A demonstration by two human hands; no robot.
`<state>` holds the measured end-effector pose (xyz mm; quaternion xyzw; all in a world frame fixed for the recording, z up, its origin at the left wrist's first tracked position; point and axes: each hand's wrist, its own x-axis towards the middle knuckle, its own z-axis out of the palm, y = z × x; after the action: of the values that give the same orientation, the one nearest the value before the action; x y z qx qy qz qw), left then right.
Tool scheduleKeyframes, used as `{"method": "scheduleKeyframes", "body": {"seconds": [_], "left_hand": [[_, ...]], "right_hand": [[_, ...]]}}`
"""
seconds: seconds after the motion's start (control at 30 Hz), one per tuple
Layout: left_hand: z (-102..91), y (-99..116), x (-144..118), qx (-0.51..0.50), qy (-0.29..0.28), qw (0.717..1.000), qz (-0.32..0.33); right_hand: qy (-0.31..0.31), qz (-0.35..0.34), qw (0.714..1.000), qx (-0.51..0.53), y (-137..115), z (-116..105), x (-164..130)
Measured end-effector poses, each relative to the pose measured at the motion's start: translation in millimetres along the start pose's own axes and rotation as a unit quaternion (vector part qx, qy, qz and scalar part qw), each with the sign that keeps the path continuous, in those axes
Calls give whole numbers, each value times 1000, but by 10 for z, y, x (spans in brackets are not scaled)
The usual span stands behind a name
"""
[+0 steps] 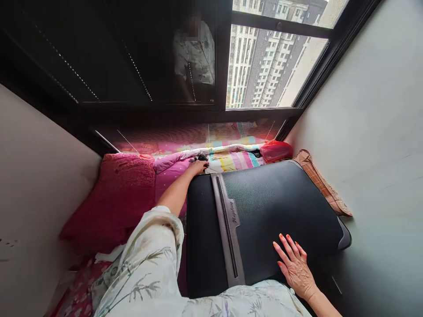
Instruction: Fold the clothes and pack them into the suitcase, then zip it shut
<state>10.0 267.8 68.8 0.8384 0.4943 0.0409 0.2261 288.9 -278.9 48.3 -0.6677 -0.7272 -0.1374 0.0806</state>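
Note:
A large black suitcase (274,198) with a grey zipped strip lies on its broad side in front of me. My right hand (295,264) rests on its near right part, palm down, fingers stretched out and slightly apart. Past the suitcase's far left corner reaches my left hand (198,167), its fingers curled at a small black frilly bunch (201,157). What exactly the bunch is, I cannot tell. Beneath that hand spreads pink dotted bedding (172,176), beside a striped colourful cloth (231,161).
Red pillows or cushions (122,193) are piled at the left. A red translucent bag (276,151) and a brown woven mat (319,178) lie between the suitcase and the right wall (370,132). A dark-framed window (264,66) stands behind, with a lowered blind on its left.

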Motion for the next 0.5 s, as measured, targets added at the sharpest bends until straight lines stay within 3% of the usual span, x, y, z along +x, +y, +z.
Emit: {"method": "scheduleKeyframes", "body": {"seconds": [0.1,0.17,0.3,0.4,0.5], "left_hand": [[9,18,-308,-19,30,999,-24],[125,30,-659,-44,80,995,-39],[644,59,-1659,-134,262,954,-59],[1074,145,-2408,-175,284,940,-68],[1316,279,-2913,-208,284,931,-98]], "right_hand": [[5,-1,1000,-1,3,-5,5],[9,-4,1000,-3,11,3,4],[21,-4,1000,1,27,50,2],[34,0,999,9,4,71,8],[39,-3,999,28,-1,-3,23]]}}
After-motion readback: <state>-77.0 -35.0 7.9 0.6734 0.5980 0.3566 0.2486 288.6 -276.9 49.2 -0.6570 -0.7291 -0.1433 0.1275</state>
